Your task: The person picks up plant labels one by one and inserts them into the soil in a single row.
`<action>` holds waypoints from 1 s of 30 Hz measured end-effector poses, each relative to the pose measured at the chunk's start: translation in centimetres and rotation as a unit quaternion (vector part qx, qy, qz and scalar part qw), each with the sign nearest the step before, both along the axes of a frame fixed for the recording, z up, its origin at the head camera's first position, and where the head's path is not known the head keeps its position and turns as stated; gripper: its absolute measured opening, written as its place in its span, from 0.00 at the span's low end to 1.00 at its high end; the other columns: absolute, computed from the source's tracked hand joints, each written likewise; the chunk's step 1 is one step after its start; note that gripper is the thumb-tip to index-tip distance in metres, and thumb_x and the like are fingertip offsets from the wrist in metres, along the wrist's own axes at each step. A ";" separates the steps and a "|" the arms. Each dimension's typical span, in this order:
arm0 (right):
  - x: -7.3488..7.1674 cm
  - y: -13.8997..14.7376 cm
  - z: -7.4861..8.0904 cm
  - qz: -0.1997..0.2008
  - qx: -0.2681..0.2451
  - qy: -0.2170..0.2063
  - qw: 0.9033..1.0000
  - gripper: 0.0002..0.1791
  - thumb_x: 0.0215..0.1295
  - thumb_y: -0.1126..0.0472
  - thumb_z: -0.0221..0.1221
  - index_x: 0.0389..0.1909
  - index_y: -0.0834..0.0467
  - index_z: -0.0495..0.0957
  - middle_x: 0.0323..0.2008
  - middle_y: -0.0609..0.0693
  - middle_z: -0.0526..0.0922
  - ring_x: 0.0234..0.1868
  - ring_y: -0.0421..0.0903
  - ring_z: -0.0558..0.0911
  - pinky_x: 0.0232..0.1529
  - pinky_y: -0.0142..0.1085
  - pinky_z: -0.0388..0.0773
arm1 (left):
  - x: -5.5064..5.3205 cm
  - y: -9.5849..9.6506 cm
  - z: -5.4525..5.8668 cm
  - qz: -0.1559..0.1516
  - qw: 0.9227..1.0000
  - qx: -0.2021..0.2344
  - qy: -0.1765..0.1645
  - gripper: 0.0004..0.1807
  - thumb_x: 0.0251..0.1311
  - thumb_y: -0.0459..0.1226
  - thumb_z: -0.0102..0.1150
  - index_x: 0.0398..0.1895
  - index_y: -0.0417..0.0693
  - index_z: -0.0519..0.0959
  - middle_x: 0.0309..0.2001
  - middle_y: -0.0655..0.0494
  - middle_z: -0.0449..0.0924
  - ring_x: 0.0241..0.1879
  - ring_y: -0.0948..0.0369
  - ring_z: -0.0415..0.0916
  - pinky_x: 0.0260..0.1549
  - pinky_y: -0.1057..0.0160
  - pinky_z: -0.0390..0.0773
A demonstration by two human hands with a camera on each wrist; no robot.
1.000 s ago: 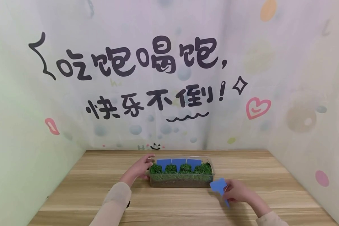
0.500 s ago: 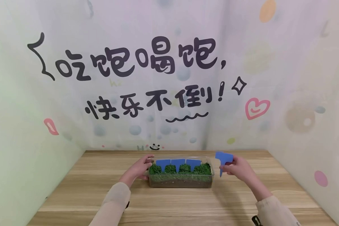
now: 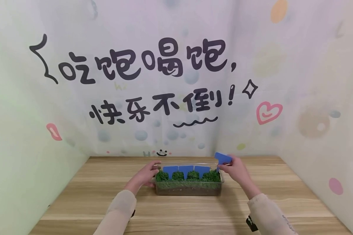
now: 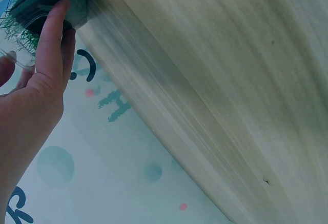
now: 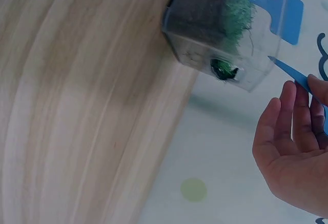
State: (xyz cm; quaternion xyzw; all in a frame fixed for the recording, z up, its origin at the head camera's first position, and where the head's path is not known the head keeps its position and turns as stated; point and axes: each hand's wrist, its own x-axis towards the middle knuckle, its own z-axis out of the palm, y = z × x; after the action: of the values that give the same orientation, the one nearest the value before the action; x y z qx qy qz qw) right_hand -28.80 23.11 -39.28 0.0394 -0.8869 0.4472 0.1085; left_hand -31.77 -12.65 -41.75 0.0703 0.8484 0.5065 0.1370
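Note:
A clear plastic planter box (image 3: 189, 190) with dark soil and green grass (image 3: 210, 176) stands on the wooden table. Three blue T-shaped plant labels (image 3: 186, 169) stand side by side in the grass, stems down. My left hand (image 3: 145, 173) touches the planter's left end, its fingers extended along the end wall and at the rim. Above the planter's back right corner, my right hand (image 3: 236, 169) pinches another blue plant label (image 3: 223, 158) between thumb and fingers. That label is tilted, and its pointed stem (image 5: 289, 72) is close to the clear wall in the right wrist view.
The wooden tabletop (image 3: 176, 215) runs back to a printed curtain (image 3: 135, 140) with large black lettering. Similar pale curtain walls flank the table on the left (image 3: 23, 147) and right (image 3: 320, 156).
My right hand has raised the held label from low in front of the planter's right side, then brought it left to above the back right corner. The left hand has stayed at the planter's end.

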 end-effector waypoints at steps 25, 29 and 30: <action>-0.6 -0.8 -2.2 -0.009 0.141 0.032 0.989 0.07 0.58 0.66 0.69 0.26 0.57 0.79 0.24 0.49 0.80 0.23 0.43 0.70 0.25 0.35 0.66 | 0.0 0.1 0.1 0.002 1.000 0.005 -0.006 0.25 0.78 0.31 0.40 0.75 0.49 0.59 0.74 0.36 0.58 0.71 0.36 0.59 0.30 0.54 0.82; -0.7 -1.2 -2.2 -0.006 0.186 0.059 0.981 0.08 0.58 0.64 0.70 0.26 0.55 0.79 0.23 0.48 0.81 0.22 0.43 0.69 0.26 0.36 0.65 | -0.1 0.0 0.1 0.004 1.000 0.006 -0.006 0.25 0.78 0.31 0.39 0.76 0.48 0.59 0.74 0.36 0.58 0.71 0.36 0.59 0.31 0.53 0.82; -0.7 -1.2 -2.2 -0.005 0.194 0.064 0.979 0.08 0.57 0.64 0.70 0.26 0.55 0.79 0.23 0.48 0.82 0.22 0.42 0.69 0.26 0.36 0.65 | -0.1 -0.1 0.1 0.004 1.000 0.006 -0.006 0.25 0.78 0.31 0.39 0.76 0.48 0.59 0.74 0.36 0.58 0.71 0.36 0.59 0.31 0.53 0.82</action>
State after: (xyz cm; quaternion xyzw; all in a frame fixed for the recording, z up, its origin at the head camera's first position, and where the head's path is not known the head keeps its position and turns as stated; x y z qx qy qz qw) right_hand -29.49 21.90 -41.46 0.0842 -0.9481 0.2629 0.1576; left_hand -31.86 -12.70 -41.64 0.0646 0.8449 0.5122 0.1397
